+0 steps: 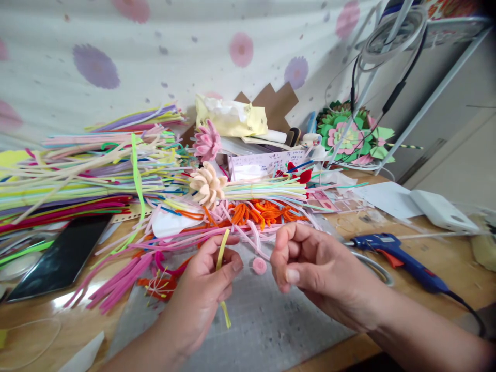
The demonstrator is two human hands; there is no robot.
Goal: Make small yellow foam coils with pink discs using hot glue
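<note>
A short yellow pipe cleaner is pinched between the thumb and fingers of my left hand. One end stands up above the fingers and the other pokes out below the palm. To the right, my right hand has its fingers curled in and the thumb close against them. Whatever it may hold is hidden. Between the hands, on the grey cutting mat, lies a small pink coil. Pink pipe cleaners lie in a bunch left of my left hand.
A blue glue gun lies on the right, its cord trailing forward. Bundles of coloured pipe cleaners fill the back left, above a black phone. Orange pipe cleaners and a cream fuzzy flower sit behind the hands.
</note>
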